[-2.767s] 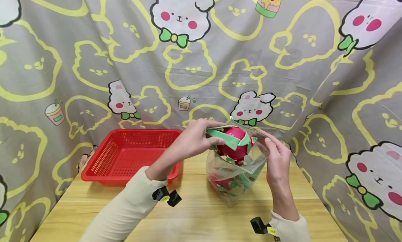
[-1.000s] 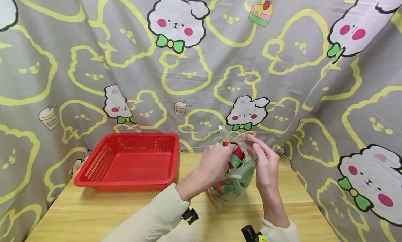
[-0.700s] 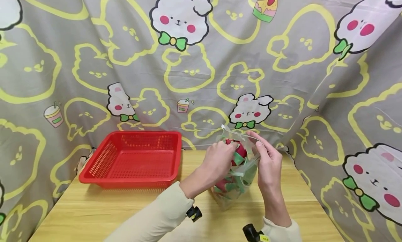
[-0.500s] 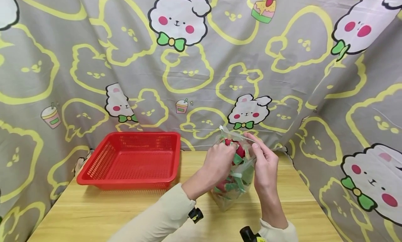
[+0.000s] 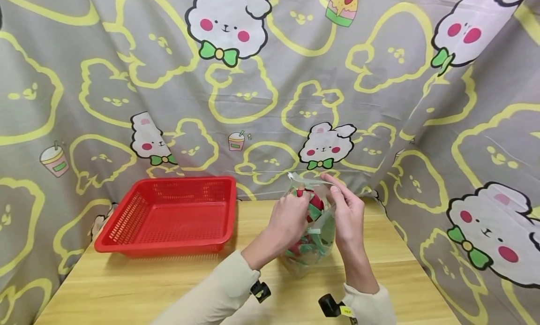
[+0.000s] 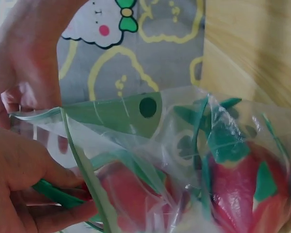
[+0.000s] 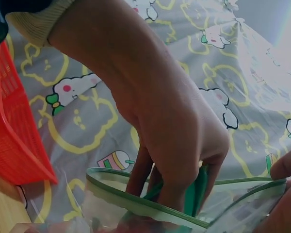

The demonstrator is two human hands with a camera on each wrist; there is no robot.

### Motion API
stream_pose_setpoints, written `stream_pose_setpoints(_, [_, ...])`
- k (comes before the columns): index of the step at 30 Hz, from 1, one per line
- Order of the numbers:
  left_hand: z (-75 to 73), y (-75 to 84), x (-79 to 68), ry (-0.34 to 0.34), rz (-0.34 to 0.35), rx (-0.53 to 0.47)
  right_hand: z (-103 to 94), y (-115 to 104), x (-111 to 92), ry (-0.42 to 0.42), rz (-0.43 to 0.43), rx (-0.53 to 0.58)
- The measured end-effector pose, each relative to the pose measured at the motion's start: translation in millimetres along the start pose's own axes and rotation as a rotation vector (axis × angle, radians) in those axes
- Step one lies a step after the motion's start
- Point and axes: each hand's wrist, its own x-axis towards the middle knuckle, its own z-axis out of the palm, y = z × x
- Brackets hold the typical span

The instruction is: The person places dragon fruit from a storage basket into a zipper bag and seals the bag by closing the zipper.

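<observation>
A clear zip bag [image 5: 310,264] with a green-edged mouth stands on the table and holds dragon fruits. Low in the bag lies one dragon fruit [image 6: 242,194], pink-red with green leaf tips. Just inside the mouth is a second dragon fruit [image 6: 131,194]. My left hand [image 5: 288,219] reaches into the mouth and grips this upper fruit by its green leaves, which show between the fingers in both wrist views. Opposite, my right hand [image 5: 349,217] pinches the bag's rim between thumb and fingers and holds the mouth apart. The left fingertips are partly hidden behind the bag's edge.
Left of the bag, a red plastic basket [image 5: 168,247] with perforated sides stands on the wooden table [image 5: 139,287], nothing in it. A grey curtain [image 5: 253,109] with cartoon rabbits hangs close behind and along the sides.
The left hand has lowered the upper dragon fruit from above the mouth down into the bag. The right hand keeps its pinch on the rim. During the last half second the hands barely shift.
</observation>
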Motion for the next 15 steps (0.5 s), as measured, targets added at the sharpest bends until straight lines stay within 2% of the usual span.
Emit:
stream_pose_setpoints(6, [-1.9, -13.5, -18.3, -0.045, -0.021, -0.286, 5.3, 7, -1, 0.003, 0.003, -0.004])
stream_pose_setpoints(9, [-4.1, -21.1, -25.5, -0.050, -0.022, -0.389, 7.6, 10, -2, -0.013, -0.002, -0.031])
stream_pose_setpoints(13, [-4.4, -27.0, -21.6, -0.011, 0.026, -0.464, 4.3, 9, 3, 0.011, -0.042, -0.072])
stream_pose_setpoints(15, [-4.6, -29.5, -18.6, -0.018, 0.038, -0.509, -0.3, 8, 6, 0.024, -0.049, -0.076])
